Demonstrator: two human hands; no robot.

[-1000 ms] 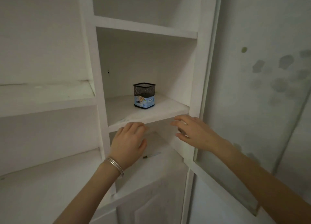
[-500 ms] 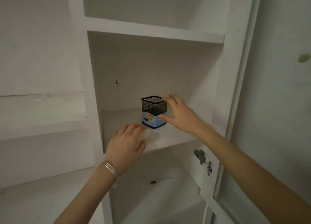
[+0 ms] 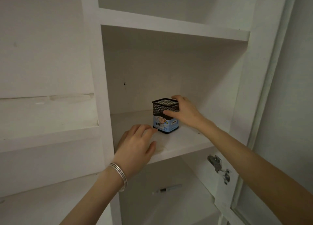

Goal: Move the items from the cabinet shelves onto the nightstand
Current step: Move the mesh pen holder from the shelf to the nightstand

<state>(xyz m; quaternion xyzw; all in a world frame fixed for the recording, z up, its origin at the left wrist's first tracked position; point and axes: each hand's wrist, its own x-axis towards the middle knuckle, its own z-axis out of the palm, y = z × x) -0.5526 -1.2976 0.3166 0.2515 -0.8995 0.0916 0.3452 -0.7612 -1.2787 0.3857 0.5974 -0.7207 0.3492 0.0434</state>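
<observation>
A black mesh pen holder [image 3: 162, 118] with a blue label stands on the middle shelf [image 3: 186, 141] of a white cabinet. My right hand [image 3: 184, 113] grips it from the right, thumb across the front mesh and fingers over the back rim. My left hand [image 3: 137, 145] hovers over the shelf's front left with fingers relaxed, fingertips close to the holder's lower left corner. A pen [image 3: 169, 189] lies on the shelf below. The nightstand is out of view.
The cabinet door [image 3: 271, 140] stands open on the right, with a metal hinge [image 3: 218, 167] beside my right forearm. An upper shelf [image 3: 169, 26] hangs above the holder. White side shelves [image 3: 47, 126] extend to the left.
My right hand has closed round the pen holder, thumb now across its front. My left hand has slid forward over the shelf toward the holder. The camera has moved closer.
</observation>
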